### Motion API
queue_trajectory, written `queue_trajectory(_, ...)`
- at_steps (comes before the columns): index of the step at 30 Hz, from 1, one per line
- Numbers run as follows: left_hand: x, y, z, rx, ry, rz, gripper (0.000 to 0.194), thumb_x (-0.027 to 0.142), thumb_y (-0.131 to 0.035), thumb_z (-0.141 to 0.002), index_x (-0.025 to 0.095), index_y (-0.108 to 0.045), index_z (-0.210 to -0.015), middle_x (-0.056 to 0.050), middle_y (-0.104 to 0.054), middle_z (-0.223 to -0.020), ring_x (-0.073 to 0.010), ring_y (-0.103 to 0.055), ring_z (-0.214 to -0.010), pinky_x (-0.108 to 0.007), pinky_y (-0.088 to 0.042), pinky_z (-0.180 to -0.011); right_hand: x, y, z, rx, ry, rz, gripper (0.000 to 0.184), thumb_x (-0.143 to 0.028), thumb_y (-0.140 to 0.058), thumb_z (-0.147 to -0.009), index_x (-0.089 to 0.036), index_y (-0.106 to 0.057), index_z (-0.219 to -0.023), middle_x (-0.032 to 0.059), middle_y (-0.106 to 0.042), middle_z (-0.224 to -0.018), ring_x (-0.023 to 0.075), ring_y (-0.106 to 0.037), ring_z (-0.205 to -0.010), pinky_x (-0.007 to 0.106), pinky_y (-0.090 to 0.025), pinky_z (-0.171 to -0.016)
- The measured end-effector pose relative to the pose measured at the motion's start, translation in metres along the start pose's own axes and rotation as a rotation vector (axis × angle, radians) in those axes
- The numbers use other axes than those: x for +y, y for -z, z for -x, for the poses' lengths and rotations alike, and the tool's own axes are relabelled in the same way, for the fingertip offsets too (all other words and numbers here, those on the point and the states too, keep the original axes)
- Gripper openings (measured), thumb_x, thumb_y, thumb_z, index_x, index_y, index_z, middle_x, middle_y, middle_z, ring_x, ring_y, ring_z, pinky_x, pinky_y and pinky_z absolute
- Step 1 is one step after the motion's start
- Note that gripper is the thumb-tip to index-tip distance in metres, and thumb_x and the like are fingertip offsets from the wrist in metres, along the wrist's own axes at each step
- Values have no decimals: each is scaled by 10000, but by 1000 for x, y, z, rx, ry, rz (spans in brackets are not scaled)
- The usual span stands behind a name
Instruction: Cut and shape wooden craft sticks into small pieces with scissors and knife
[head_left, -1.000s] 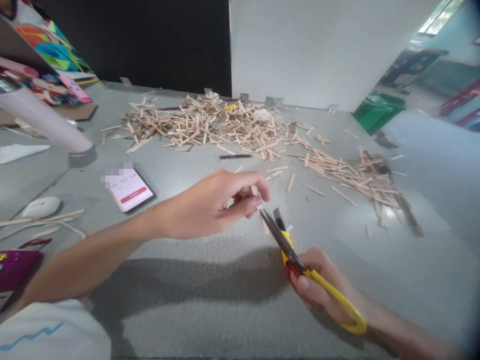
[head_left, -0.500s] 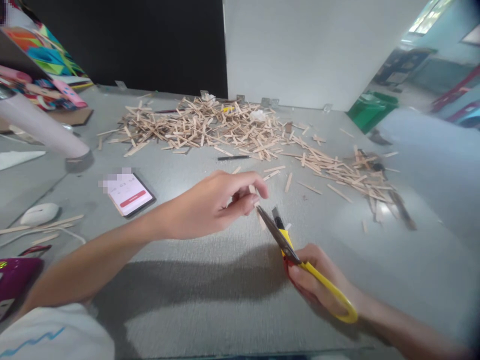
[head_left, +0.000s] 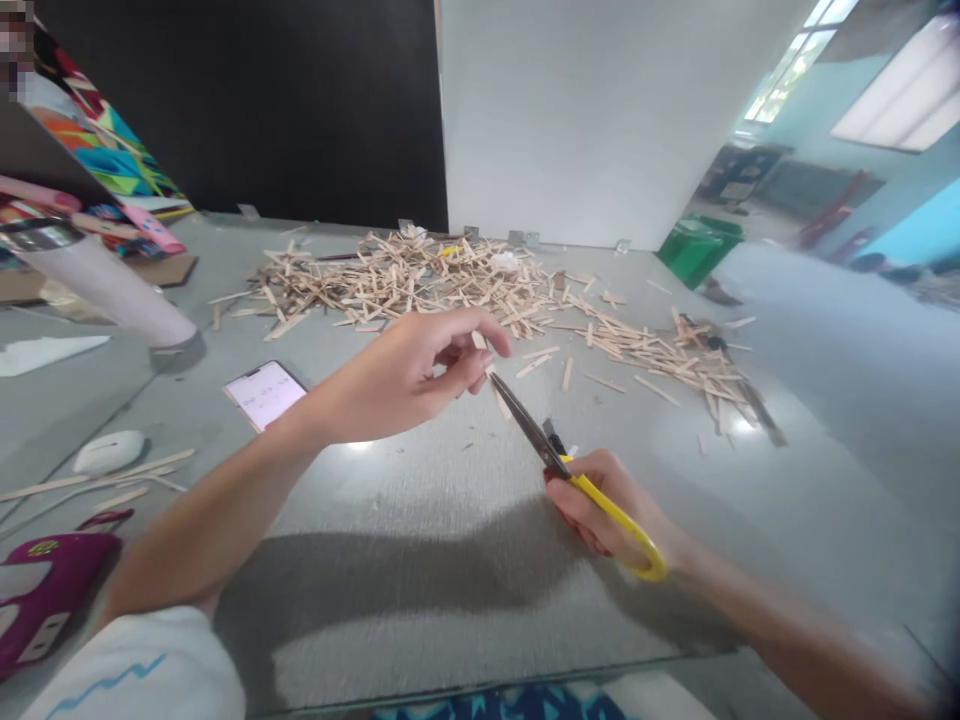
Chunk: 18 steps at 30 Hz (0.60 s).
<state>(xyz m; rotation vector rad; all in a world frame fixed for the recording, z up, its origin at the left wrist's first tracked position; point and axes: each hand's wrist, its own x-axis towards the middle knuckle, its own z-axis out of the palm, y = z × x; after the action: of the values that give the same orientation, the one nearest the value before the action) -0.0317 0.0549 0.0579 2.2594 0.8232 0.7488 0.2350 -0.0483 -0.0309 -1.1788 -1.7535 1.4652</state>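
Note:
Between thumb and fingers, my left hand pinches a small flat wooden stick. The stick sticks out below the fingertips. My right hand grips yellow-handled scissors, whose blades point up and left. The blade tips meet the stick right beside my left thumb; I cannot tell how far apart the blades are. Just behind the scissors shows a utility knife with a black end, partly hidden by the scissors and my right hand. A wide heap of wooden sticks lies beyond my hands.
On the left are a phone, a white mouse, a pale tumbler and a purple case. A black and white panel stands behind the heap. Loose sticks trail to the right, with a green bin beyond.
The view has shifted a little, so the tabletop things appear lower. Both hands appear slightly higher and further left, with the scissor tips still at the stick.

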Motion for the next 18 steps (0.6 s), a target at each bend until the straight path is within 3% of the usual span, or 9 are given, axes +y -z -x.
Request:
queue_trajectory(8,0,-3,1,-7,-14,23,193,236,-582,-1052,198,-634,-1234,2,-723,-788,-135,-697,-697,-218,-496,-610,27,-6,-7,29,49,41,590,-594,-658,-1036,-230,-427,-633,-58,-402,-513,76,-349,-443,219,-231,-399)
queue_trajectory(13,-2,-12,-3,-89,54,118,128,279,-537,-1100,201,-634,-1072,5,-757,-779,-120,-697,-669,-216,-546,-643,40,-9,-2,33,106,23,609,-624,-638,-1040,-224,-426,-632,-57,-400,-502,70,-338,-430,223,-229,-409)
queue_trajectory(18,-2,-11,-1,-60,103,57,166,306,-494,-1125,220,-597,-1028,-7,-791,-866,-134,-737,-750,-229,-567,-670,52,-12,3,56,54,-112,603,-755,-553,-1025,-221,-502,-748,-51,-459,-550,92,-429,-443,214,-345,-435)
